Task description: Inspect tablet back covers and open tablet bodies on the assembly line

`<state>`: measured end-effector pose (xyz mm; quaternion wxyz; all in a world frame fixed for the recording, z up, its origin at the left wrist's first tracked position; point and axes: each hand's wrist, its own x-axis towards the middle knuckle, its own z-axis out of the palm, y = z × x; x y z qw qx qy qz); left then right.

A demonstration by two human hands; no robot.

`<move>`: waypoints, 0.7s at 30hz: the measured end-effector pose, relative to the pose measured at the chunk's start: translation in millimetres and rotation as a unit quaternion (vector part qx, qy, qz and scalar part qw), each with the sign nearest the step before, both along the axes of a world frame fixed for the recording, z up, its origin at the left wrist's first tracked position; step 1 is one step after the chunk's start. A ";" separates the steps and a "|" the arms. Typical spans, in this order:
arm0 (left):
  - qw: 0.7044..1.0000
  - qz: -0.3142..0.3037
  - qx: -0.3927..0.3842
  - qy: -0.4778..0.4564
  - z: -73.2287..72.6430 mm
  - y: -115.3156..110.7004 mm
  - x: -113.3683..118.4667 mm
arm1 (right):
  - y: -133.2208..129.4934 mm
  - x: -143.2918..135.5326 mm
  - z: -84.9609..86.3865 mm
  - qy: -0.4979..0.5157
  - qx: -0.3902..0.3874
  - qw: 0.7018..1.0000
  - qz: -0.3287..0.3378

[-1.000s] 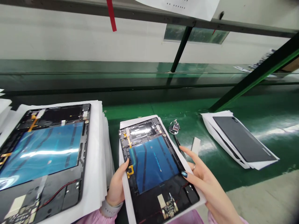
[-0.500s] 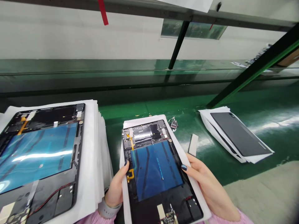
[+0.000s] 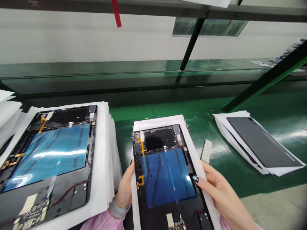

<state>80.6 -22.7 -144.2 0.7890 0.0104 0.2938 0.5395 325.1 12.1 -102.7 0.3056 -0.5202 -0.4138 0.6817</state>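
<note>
Between my hands is an opened tablet (image 3: 158,204) with a blue film-covered battery, orange flex cables and a small circuit board showing. A white sheet (image 3: 158,121) lies beneath it and sticks out at the edges. My left hand (image 3: 126,188) grips the left edge, thumb on the frame. My right hand (image 3: 220,188) holds the right edge, thumb lying over the rim beside the blue film. To the left, a second opened tablet (image 3: 69,179) rests on top of a tall stack with white sheets (image 3: 103,179) between its layers.
A small pale block (image 3: 206,151) lies on the green bench (image 3: 148,110) behind my right hand. Farther right, a dark tablet back cover (image 3: 259,140) lies on white sheets. A green slanted post (image 3: 266,76) rises behind it. More white sheets (image 3: 9,118) are stacked at far left.
The view has swung slightly left, so the surroundings sit farther right. Both hands keep hold of the tablet, and its top edge now covers most of the small part lying behind it.
</note>
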 end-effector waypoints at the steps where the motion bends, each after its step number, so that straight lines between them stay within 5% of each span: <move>1: 1.000 -0.001 0.000 -0.006 -1.4 -0.9 -0.1 | 0.0 -0.2 -0.4 -0.001 -0.001 1.000 0.004; 21: 0.999 0.010 0.009 0.042 -11.9 -6.2 -0.9 | 0.3 -1.1 1.5 -0.133 0.117 0.984 0.016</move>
